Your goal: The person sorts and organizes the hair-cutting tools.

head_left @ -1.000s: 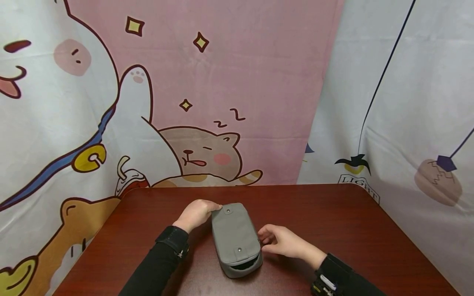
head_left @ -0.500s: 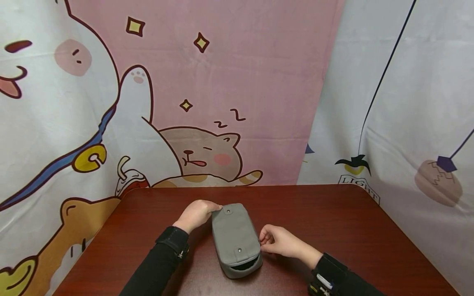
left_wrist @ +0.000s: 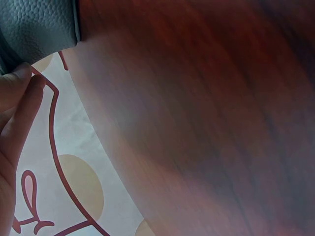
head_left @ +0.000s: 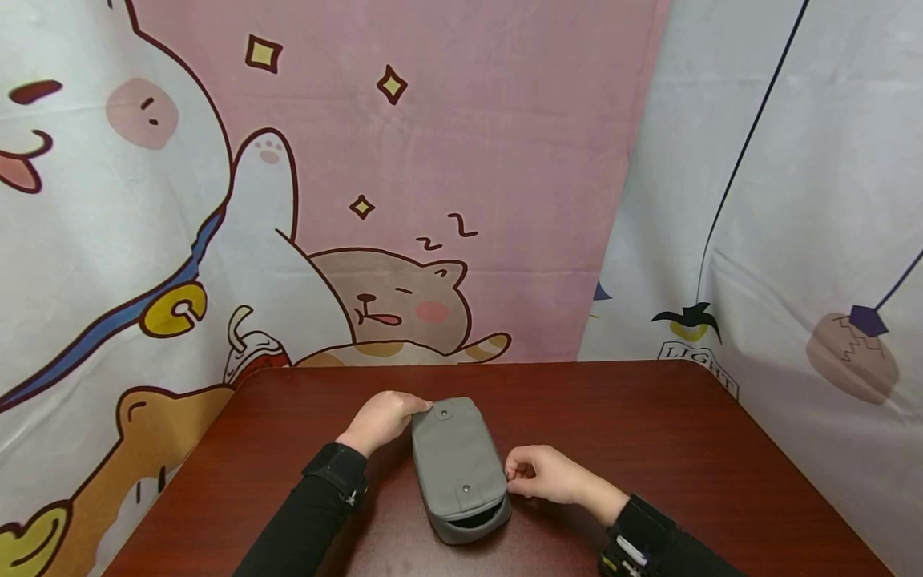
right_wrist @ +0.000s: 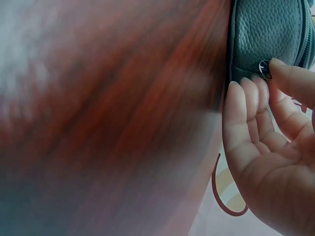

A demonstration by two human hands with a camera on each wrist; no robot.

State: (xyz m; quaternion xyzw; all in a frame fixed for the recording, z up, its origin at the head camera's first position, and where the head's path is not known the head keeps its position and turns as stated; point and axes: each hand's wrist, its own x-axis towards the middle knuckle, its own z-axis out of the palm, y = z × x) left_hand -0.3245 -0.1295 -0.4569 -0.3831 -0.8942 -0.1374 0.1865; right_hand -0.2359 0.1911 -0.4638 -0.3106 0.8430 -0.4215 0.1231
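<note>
A grey pebbled-leather zip case [head_left: 457, 457] lies on the table, its long side slanting toward me, with two snap studs on its top. At the near end, a dark gap shows under the lid. My left hand [head_left: 382, 421] holds the case's far left corner; in the left wrist view, the thumb [left_wrist: 17, 81] and a finger meet at its edge. On the right side, my right hand [head_left: 551, 474] pinches a small round metal zipper pull [right_wrist: 265, 70] between thumb and curled fingers. The zipper teeth [right_wrist: 309, 42] run just beside it. What is inside the case is hidden.
The dark red-brown wooden table [head_left: 613, 409] extends around the case on all sides. Behind it hangs a printed cloth [head_left: 461, 160] with cartoon animals, close against the table's far edge.
My right hand's fingers have drawn together at the zipper pull, and the hand has shifted slightly toward me along the case's side. The left hand and the case stay put.
</note>
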